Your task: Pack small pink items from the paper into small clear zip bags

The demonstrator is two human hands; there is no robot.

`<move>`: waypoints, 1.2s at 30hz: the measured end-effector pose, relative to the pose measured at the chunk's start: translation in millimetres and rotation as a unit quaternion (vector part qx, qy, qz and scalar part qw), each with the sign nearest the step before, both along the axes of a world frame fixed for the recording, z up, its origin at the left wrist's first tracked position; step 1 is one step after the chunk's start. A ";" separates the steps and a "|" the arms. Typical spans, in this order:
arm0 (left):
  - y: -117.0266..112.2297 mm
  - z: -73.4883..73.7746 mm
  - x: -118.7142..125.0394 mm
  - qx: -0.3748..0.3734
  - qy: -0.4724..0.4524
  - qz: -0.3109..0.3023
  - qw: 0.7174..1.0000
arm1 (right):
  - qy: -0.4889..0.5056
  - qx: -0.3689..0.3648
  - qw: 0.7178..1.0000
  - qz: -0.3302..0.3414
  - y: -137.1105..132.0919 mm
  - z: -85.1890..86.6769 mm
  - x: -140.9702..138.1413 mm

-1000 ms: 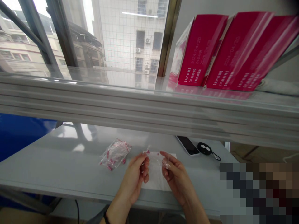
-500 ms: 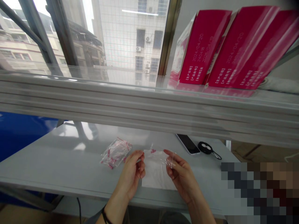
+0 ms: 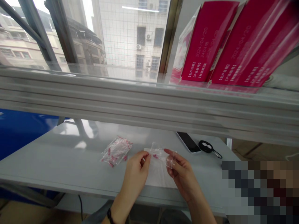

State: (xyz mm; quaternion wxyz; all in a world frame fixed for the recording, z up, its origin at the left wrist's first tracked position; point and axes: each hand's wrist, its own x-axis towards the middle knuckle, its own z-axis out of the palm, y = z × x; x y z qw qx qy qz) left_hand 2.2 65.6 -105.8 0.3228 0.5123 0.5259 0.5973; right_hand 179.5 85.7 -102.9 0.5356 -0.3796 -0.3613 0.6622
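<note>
My right hand [image 3: 183, 171] pinches a small clear plastic bag [image 3: 171, 160] between thumb and fingers, with the index finger stretched out to the left. Left of it, my left hand [image 3: 137, 166] is closed, thumb against forefinger; what lies between the tips is too small to make out. Small pink-red pieces [image 3: 155, 156] show between the two hands, beside or within thin clear plastic; I cannot tell which. Under the hands lies a white sheet [image 3: 156, 175] on the table. A clear zip bag [image 3: 118, 151] with pink-red bits lies left of my left hand.
A phone [image 3: 188, 142] and a round black case with a loop [image 3: 206, 146] lie to the right on the grey table [image 3: 77, 161]. Above the table's back runs a shelf edge [image 3: 130, 102], bearing tall pink-red boxes [image 3: 210, 43]. A blurred patch covers the right corner.
My left hand has moved slightly right, to the pink-red pieces, and its thumb and forefinger have turned toward them. My right hand has stayed about where it was.
</note>
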 end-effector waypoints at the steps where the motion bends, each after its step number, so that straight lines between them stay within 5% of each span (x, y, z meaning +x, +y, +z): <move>1: -0.2 0.6 -0.5 0.011 -0.028 -0.002 1.000 | -0.002 -0.002 1.000 -0.002 0.2 0.2 -0.5; 9: 1.5 3.3 1.3 -0.045 -0.254 -0.016 0.966 | 0.032 0.012 0.999 -0.007 1.8 -4.9 -5.1; 15: -2.6 7.1 17.0 -0.101 -0.538 -0.102 0.831 | 0.110 -0.021 0.994 0.010 -5.6 -10.6 -33.3; 18: -2.3 9.0 21.2 -0.095 -0.601 -0.079 0.790 | 0.092 -0.030 0.994 0.046 -10.5 -10.7 -48.2; 25: 3.6 10.6 18.1 -0.124 -0.597 0.020 0.793 | 0.101 -0.047 0.992 0.055 -18.2 -20.4 -74.0; 36: 9.8 6.6 22.7 -0.135 -0.611 0.041 0.779 | 0.081 -0.063 0.994 0.045 -16.7 -17.3 -75.3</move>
